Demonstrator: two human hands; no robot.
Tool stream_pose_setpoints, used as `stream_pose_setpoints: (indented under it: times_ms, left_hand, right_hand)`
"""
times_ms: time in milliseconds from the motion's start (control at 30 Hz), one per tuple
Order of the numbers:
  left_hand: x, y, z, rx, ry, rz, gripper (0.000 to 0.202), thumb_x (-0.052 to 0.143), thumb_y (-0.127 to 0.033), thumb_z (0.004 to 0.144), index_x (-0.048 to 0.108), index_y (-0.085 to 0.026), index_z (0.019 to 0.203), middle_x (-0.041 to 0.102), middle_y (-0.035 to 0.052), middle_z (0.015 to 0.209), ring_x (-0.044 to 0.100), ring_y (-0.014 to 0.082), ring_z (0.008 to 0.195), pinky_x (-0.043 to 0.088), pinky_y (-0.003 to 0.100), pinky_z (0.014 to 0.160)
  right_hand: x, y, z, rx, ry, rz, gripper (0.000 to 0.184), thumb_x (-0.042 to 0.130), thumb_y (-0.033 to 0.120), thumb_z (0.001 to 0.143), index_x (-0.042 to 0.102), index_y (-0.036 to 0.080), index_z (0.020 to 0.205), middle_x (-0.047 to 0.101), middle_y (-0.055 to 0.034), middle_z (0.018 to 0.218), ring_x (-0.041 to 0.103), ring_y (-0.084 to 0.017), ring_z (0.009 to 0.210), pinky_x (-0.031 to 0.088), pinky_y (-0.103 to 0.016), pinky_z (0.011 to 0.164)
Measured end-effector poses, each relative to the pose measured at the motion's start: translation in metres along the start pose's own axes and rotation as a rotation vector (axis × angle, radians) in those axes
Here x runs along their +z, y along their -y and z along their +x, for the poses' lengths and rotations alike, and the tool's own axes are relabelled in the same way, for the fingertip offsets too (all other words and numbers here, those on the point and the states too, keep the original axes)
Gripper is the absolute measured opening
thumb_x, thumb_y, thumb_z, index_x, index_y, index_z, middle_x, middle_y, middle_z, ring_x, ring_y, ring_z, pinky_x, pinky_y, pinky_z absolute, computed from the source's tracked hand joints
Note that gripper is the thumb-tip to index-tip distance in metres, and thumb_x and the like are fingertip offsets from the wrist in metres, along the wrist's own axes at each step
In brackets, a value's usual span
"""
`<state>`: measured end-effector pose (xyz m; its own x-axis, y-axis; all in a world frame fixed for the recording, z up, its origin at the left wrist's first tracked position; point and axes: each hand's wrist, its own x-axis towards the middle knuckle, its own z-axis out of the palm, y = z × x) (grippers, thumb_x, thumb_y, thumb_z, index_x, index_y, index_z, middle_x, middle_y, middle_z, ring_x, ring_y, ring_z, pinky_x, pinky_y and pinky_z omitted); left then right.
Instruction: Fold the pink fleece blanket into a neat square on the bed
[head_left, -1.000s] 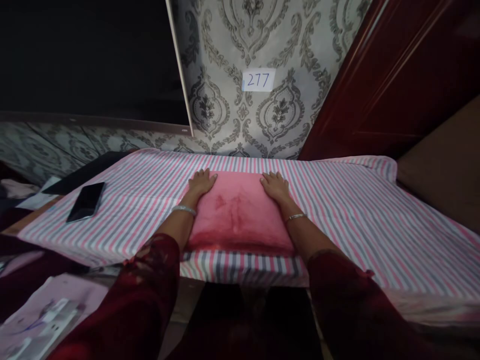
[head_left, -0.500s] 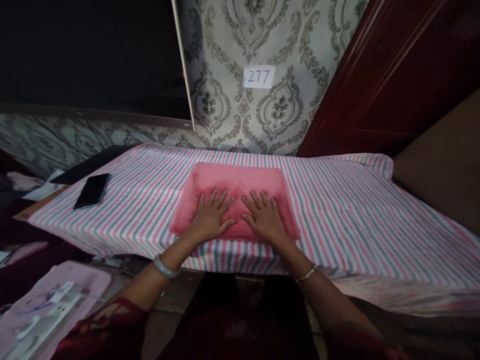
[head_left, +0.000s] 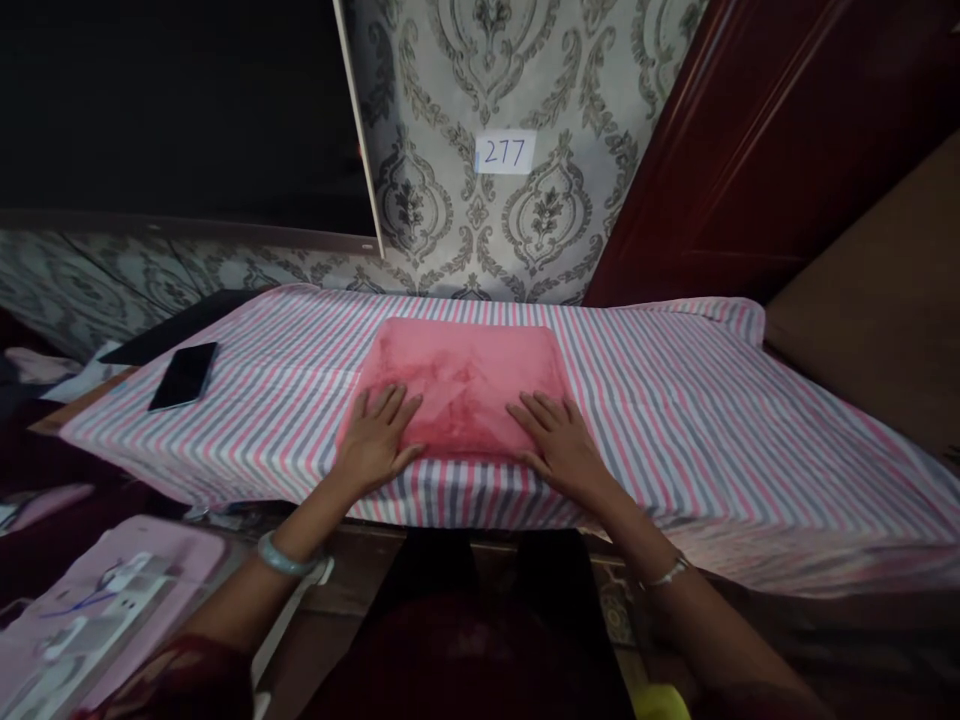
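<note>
A pink plush cushion lies flat on a striped cloth that covers the table. My left hand rests on the cushion's near left corner, fingers spread and pointing away from me. On the near right corner lies my right hand, its fingers also apart. Neither hand grips anything. Darker brushed streaks show in the pile between the hands.
A black phone lies on the cloth at the left. Behind the table are a dark screen, a patterned wall with a paper marked 277, and a dark red door. A power strip sits low left.
My hands have moved apart from the cushion's middle to its near left and right corners. The middle of the cushion is now uncovered. The whole view has shifted slightly.
</note>
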<state>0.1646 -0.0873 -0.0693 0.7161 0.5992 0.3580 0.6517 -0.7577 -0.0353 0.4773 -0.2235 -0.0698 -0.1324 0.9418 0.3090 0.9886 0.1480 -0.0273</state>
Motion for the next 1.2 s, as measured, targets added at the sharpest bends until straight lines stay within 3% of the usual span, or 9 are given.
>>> stream_pose_setpoints:
  times_ms: [167,267,400,567,700,800,933,1100,1200]
  left_hand:
    - [-0.001,0.040,-0.031,0.097,-0.034,-0.045,0.067,0.055,-0.048,0.095,0.042,-0.019,0.155,0.038,0.0187,0.162,0.032,0.0353,0.151,0.030,0.055,0.120]
    - [-0.005,0.050,-0.030,0.170,-0.020,-0.074,0.065,0.055,-0.029,0.094,0.039,-0.017,0.156,0.038,0.0194,0.162,0.033,0.0333,0.151,0.036,0.050,0.119]
    - [-0.012,0.053,-0.025,0.208,-0.011,-0.069,0.075,0.049,-0.005,0.082,0.038,-0.017,0.155,0.036,0.0203,0.162,0.036,0.0319,0.150,0.042,0.048,0.116]
    - [-0.020,0.049,-0.023,0.139,-0.110,0.005,0.060,0.054,-0.007,0.078,0.055,-0.013,0.137,0.058,0.0224,0.135,0.054,0.0356,0.132,0.049,0.052,0.107]
    - [-0.031,0.045,-0.018,0.111,-0.158,0.010,0.056,0.051,-0.009,0.077,0.058,-0.015,0.132,0.063,0.0192,0.128,0.061,0.0333,0.119,0.051,0.050,0.100]
    - [-0.055,0.046,0.000,0.062,-0.186,0.010,0.054,0.050,-0.011,0.078,0.060,-0.019,0.130,0.065,0.0163,0.128,0.062,0.0316,0.117,0.050,0.048,0.100]
    - [-0.113,0.050,0.039,0.033,-0.256,-0.035,0.046,0.052,-0.019,0.078,0.063,-0.019,0.123,0.069,0.0132,0.122,0.063,0.0308,0.115,0.050,0.046,0.099]
    - [-0.191,0.048,0.082,-0.044,-0.449,-0.274,0.046,0.058,-0.030,0.072,0.065,-0.021,0.116,0.072,0.0058,0.111,0.066,0.0257,0.101,0.052,0.037,0.093]
    - [-0.214,0.049,0.101,-0.090,-0.524,-0.527,0.044,0.067,-0.033,0.067,0.070,-0.020,0.109,0.072,0.0048,0.105,0.065,0.0226,0.093,0.052,0.032,0.086]
  right_hand:
    - [0.009,-0.024,-0.036,-0.047,-0.121,0.033,0.069,0.055,0.032,0.096,0.030,0.024,0.160,0.038,-0.0122,0.162,0.031,-0.033,0.150,0.033,-0.059,0.118]
    - [0.017,-0.028,-0.033,-0.091,-0.183,0.076,0.076,0.054,0.015,0.090,0.027,0.022,0.161,0.041,-0.0143,0.158,0.031,-0.032,0.150,0.036,-0.054,0.119]
    - [0.021,-0.028,-0.025,-0.111,-0.202,0.095,0.092,0.047,-0.001,0.077,0.021,0.024,0.162,0.041,-0.0148,0.157,0.032,-0.032,0.149,0.037,-0.056,0.120]
    - [0.019,-0.030,-0.026,-0.130,-0.249,0.111,0.089,0.042,-0.005,0.075,0.029,0.025,0.157,0.045,-0.0162,0.149,0.035,-0.032,0.147,0.044,-0.057,0.114]
    - [0.010,-0.031,-0.021,-0.157,-0.277,0.129,0.075,0.042,-0.003,0.076,0.043,0.020,0.147,0.057,-0.0157,0.131,0.050,-0.031,0.133,0.050,-0.054,0.108]
    - [-0.012,-0.037,-0.004,-0.132,-0.323,0.175,0.067,0.043,0.000,0.077,0.049,0.021,0.140,0.062,-0.0136,0.122,0.058,-0.029,0.118,0.054,-0.050,0.101]
    - [-0.069,-0.050,0.028,-0.081,-0.493,0.236,0.057,0.049,0.006,0.077,0.055,0.021,0.131,0.064,-0.0125,0.121,0.060,-0.030,0.115,0.052,-0.050,0.101]
    - [-0.150,-0.067,0.062,0.014,-0.718,0.317,0.052,0.055,0.017,0.076,0.059,0.022,0.128,0.065,-0.0103,0.122,0.060,-0.029,0.115,0.047,-0.048,0.105]
    - [-0.178,-0.081,0.076,0.071,-0.780,0.464,0.057,0.060,0.026,0.077,0.058,0.022,0.134,0.065,-0.0088,0.125,0.061,-0.026,0.113,0.047,-0.046,0.103]
